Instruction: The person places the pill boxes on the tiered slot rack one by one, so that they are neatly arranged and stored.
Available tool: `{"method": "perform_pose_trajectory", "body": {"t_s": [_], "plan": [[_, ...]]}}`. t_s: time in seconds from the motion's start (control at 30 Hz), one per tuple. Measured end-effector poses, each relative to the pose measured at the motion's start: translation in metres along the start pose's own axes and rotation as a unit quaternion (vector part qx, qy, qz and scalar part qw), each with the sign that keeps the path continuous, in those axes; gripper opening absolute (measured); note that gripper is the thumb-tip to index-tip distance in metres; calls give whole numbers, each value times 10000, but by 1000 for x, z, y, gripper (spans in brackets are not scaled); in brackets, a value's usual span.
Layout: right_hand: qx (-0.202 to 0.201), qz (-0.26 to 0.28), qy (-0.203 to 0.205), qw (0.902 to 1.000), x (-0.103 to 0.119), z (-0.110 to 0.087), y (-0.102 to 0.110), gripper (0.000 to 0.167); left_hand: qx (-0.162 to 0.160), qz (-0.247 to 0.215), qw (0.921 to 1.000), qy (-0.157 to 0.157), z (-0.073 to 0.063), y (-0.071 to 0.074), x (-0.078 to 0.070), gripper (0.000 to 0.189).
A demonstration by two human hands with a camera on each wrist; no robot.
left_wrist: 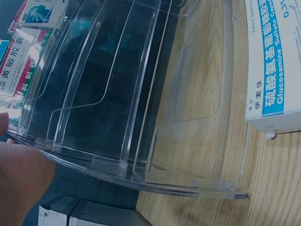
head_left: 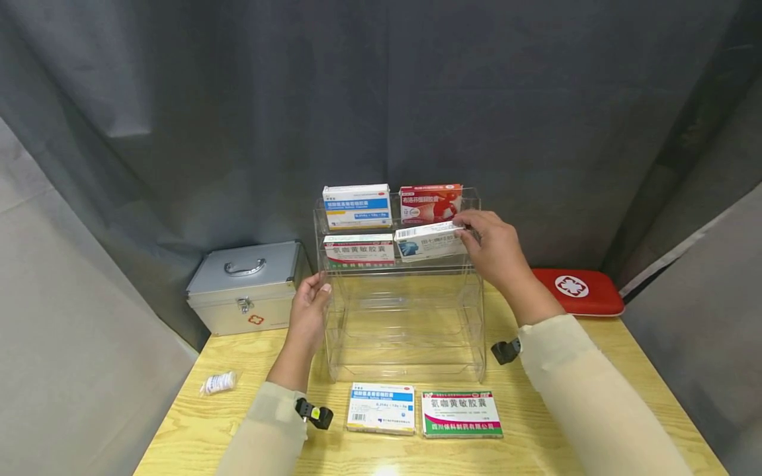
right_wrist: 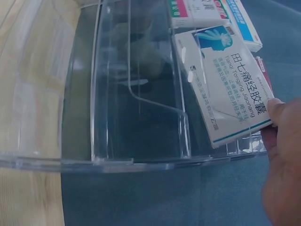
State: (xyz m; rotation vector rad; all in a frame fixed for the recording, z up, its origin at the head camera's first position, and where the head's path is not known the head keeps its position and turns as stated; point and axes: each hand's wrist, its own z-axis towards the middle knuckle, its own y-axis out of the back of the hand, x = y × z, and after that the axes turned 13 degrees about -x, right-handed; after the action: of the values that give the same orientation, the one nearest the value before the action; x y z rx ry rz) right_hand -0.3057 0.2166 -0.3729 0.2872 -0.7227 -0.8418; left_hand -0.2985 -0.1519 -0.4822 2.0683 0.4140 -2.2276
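Note:
My right hand (head_left: 491,248) pinches the right end of a white medicine box (head_left: 431,240) with a blue picture. That box sits tilted at the second tier of a clear acrylic display rack (head_left: 405,324), as the right wrist view also shows. With thumb and fingers, my left hand (head_left: 309,307) grips the rack's left side edge. Left of the white box, a green-and-white medicine box (head_left: 359,251) stands in the same tier. The top tier holds a blue-and-white medicine box (head_left: 357,206) and a red medicine box (head_left: 430,202).
Before the rack lie another blue-and-white box (head_left: 381,408) and another green-and-white box (head_left: 462,414). A silver first-aid case (head_left: 247,287) stands left, a red first-aid pouch (head_left: 574,292) right. A small wrapped white roll (head_left: 218,383) lies on the wooden table (head_left: 196,423); dark curtain (head_left: 381,86) hangs behind.

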Motion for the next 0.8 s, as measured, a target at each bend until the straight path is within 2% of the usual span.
{"method": "perform_pose_trajectory", "body": {"t_s": [0.2,0.37,0.6,0.7,0.8], "plan": [[250,-310,431,9983,-2,-2,0,25,-18,5,10000,-4,0,1,1,42],[375,-466,576,9965,-4,-1,-1,26,-50,7,10000,39,1,0,1,43],[550,-937,1264,9860,-6,2,-1,20,-68,-53,10000,42,0,-1,-2,44],[494,-954,1334,9852,-6,1,-1,22,-54,-60,10000,27,0,-1,-2,44],[375,-844,1176,9888,-6,-5,2,29,-63,-44,10000,33,0,-1,-1,44]]}}
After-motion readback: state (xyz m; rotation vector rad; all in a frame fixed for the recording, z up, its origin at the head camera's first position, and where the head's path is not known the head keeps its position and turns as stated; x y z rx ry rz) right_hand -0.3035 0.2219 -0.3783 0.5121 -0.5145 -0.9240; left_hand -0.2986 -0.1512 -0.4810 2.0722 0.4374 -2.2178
